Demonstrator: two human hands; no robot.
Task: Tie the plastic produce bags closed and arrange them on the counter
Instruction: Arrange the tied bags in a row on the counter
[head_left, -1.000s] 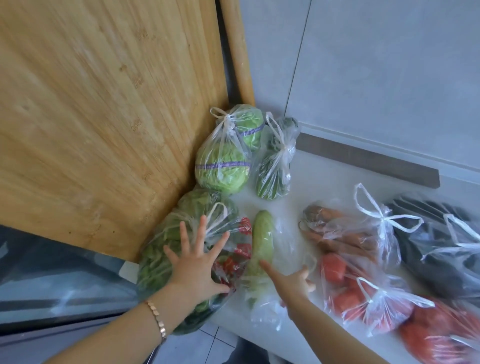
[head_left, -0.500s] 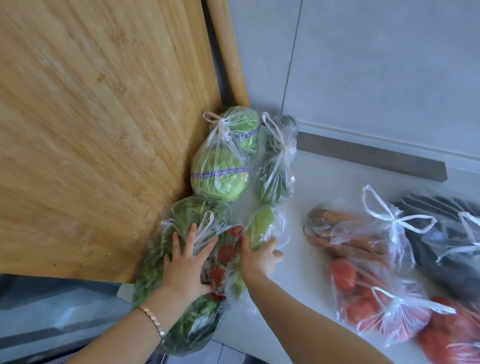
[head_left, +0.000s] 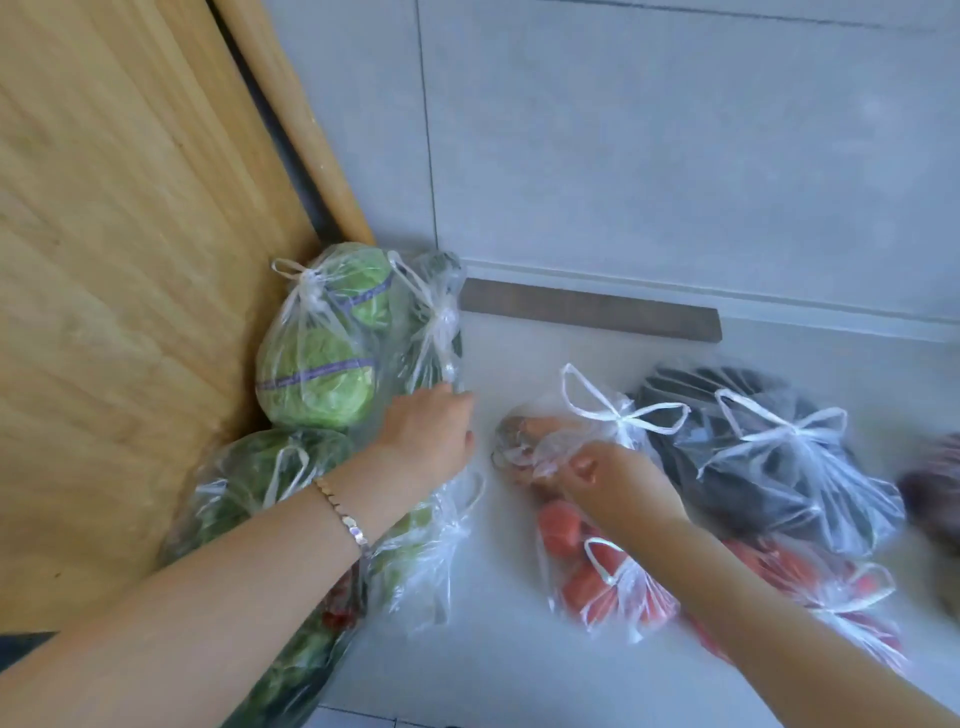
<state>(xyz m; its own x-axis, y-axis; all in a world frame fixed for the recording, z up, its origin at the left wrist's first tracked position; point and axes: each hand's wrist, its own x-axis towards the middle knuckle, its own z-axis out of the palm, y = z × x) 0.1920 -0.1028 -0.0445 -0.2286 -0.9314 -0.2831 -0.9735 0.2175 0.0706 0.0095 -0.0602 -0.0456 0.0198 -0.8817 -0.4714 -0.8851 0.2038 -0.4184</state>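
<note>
1. Left hand (head_left: 428, 434): reaches fwd across the pale-green squash bag (head_left: 415, 551); fingertips touch the lower end of the dark-green veg bag (head_left: 434, 332). Whether its fingers are curled on the plastic or just resting cannot be told.
2. Right hand (head_left: 602, 480): fingers pinched together on loose plastic at the left end of the carrot bag (head_left: 566, 436), which lies on the white counter (head_left: 493, 670) just right of centre, its top tied in a bow.
3. Cabbage bag (head_left: 317, 358): knotted, two heads w/ purple bands, set in the corner touching the wooden board (head_left: 130, 286) and the dark-green veg bag.
4. Leafy-greens bag (head_left: 244, 488): tied, beside the board, partly under the left forearm; bracelet (head_left: 343, 512) on that wrist.
5. Tomato bag (head_left: 597, 577): tied, just near side of the carrot bag, partly hidden by the right forearm. A second red-produce bag (head_left: 821, 597) lies to its right, blurred.
6. Dark-produce bag (head_left: 753, 457): tied w/ bow, behind-right of the carrot bag, touching it.
7. Grey tiled wall (head_left: 649, 156) backs the counter.
</note>
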